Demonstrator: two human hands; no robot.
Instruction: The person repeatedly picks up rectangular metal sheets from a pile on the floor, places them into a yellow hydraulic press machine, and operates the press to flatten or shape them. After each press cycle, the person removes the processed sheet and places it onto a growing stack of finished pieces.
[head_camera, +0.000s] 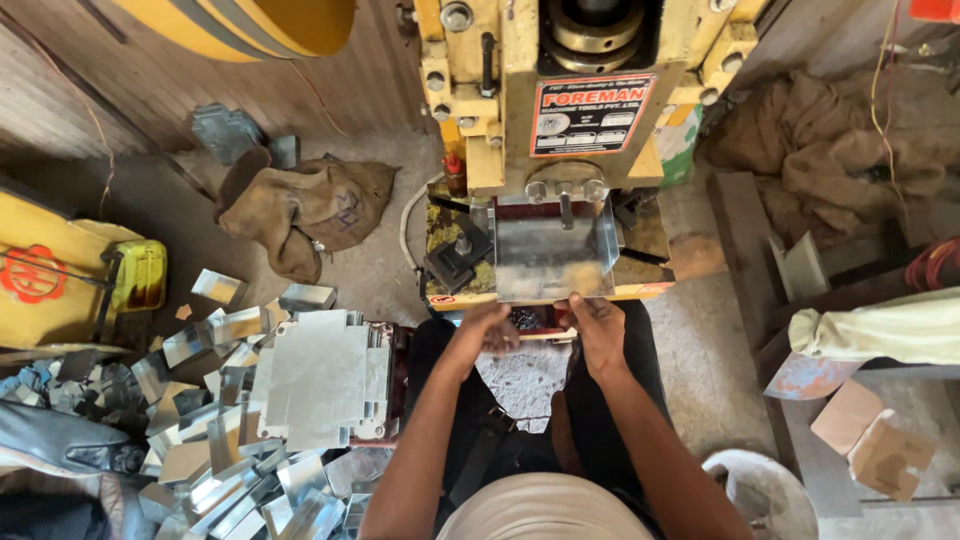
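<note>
The left hand (487, 328) hangs just in front of the press (560, 110), fingers curled loosely, and it grips nothing that I can see. It sits a little below the near edge of the sheet (553, 250), close to it but apart. The sheet is a shiny flat piece of metal with its sides bent up, and it lies on the worktop (650, 290) of the yellow press, right under the round bolts of the top part. The right hand (598, 325) is just to the right, and its fingers pinch the near edge of the sheet, so the sheet reaches away from that hand and into the press. Here is what I think could go wrong. The fingers are very near the part that comes down, so if the press drops while a hand is that close, it could get hurt. The metal edge looks thin and sharp, so a bare hand that slides along it could be cut. The sheet could also sit crooked, since only one hand holds it, and then it would be pressed wrong. On the floor to the left, a pile of cut metal pieces (310, 380) lies beside the knee, and a leg that bumps it could get scratched.
</note>
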